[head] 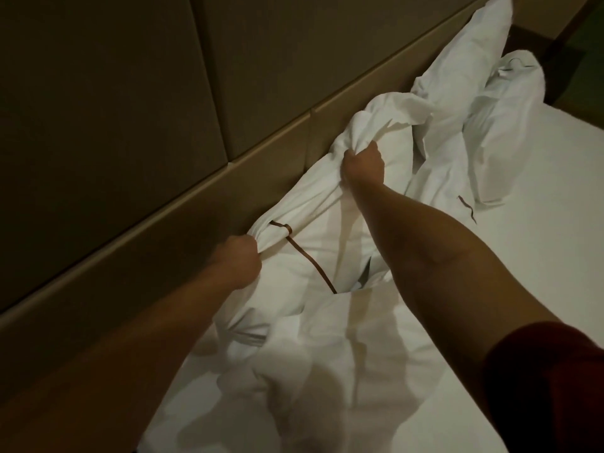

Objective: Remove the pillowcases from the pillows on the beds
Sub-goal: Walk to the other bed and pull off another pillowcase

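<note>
Left hand: the left hand (237, 258) is a closed fist, fingers wrapped tight on a bunched corner of the pillowcase (313, 207), right beside the brown trim (307, 253).
Right hand: the right hand (362, 170) is also fisted, clamped on a gathered ridge of white cloth farther up the same bundle; whether it grips case only or the pillow through it cannot be told.
Task thing: the pillowcase lies rumpled on the bed (539, 256), against the padded headboard (196, 197), stretched between the two fists.
Step in hand (judged): stripping the case off its pillow.
Doing it well: one hand should pin the filling while the other draws the open end away, pulling along the length, not across, so the cloth slides and does not bind.
Container and contents: the case acts as a sack; a dark slit (364, 273) near the trim looks like its mouth. How much pillow remains inside is hidden.
Other pillows: a second pillow (464, 70) leans on the headboard, a third (503, 125) just beside it; both look cased.
</note>
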The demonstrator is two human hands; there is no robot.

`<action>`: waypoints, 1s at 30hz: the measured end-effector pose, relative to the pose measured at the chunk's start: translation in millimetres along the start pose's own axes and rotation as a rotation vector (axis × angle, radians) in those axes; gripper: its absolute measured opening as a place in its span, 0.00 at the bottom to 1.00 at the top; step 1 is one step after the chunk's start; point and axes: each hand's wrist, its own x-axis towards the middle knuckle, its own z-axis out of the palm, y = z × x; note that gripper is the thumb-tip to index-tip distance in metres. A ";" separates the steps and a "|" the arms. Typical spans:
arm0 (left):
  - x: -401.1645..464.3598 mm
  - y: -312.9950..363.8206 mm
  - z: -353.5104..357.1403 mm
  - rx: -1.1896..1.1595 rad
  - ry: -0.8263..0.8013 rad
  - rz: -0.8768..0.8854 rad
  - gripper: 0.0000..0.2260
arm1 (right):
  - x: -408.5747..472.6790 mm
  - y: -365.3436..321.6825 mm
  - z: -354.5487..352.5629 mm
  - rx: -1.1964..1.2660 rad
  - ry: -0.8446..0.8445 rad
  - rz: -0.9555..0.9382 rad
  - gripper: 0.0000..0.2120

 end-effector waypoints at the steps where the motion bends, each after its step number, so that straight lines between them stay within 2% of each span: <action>1: -3.1 1.3 -4.1 0.005 -0.004 0.004 0.12 | -2.5 0.9 -2.7 -0.003 -0.008 -0.003 0.31; 5: -20.4 1.7 -11.3 0.066 0.044 0.000 0.13 | -18.5 8.8 -19.1 -0.067 0.006 -0.041 0.31; 7: -32.4 1.2 -6.7 0.105 0.206 0.021 0.16 | -23.4 18.9 -34.0 -0.144 0.063 -0.069 0.29; 10: -45.6 4.3 6.7 0.175 0.555 0.259 0.22 | -19.0 44.9 -60.2 -0.354 0.131 -0.056 0.29; 12: -54.3 16.0 16.0 0.104 0.659 0.455 0.18 | -14.7 65.8 -76.5 -0.528 0.159 -0.018 0.31; 13: -59.1 25.0 20.3 0.042 0.642 0.527 0.17 | -12.6 75.1 -85.3 -0.593 0.170 0.015 0.32; 15: -67.8 48.1 31.5 -0.108 0.434 0.590 0.19 | -11.8 89.8 -103.4 -0.666 0.132 0.124 0.36; 17: -71.1 69.0 43.9 -0.188 0.120 0.533 0.32 | -6.4 107.6 -111.9 -0.632 0.084 0.243 0.43; 19: -70.6 83.5 53.6 -0.180 -0.145 0.428 0.48 | -5.9 127.7 -118.4 -0.478 0.032 0.309 0.46; 20: -69.3 86.4 58.0 -0.157 -0.240 0.385 0.53 | -8.0 139.0 -121.6 -0.387 0.008 0.298 0.43; 21: -68.3 87.1 62.4 -0.110 -0.314 0.358 0.56 | -11.3 149.2 -124.4 -0.334 -0.002 0.263 0.35; 22: -68.6 86.3 66.8 -0.045 -0.368 0.353 0.56 | -13.0 156.3 -128.1 -0.320 0.004 0.226 0.26; 24: -68.9 84.6 75.0 0.052 -0.391 0.394 0.45 | -11.6 160.1 -136.2 -0.421 0.068 0.187 0.18; 27: -68.0 89.4 68.3 -0.100 -0.309 0.488 0.25 | -4.0 148.4 -148.7 -0.496 0.159 0.132 0.14; 30: -72.0 95.4 43.6 -0.252 -0.291 0.521 0.18 | 2.7 130.9 -155.6 -0.346 0.300 0.086 0.15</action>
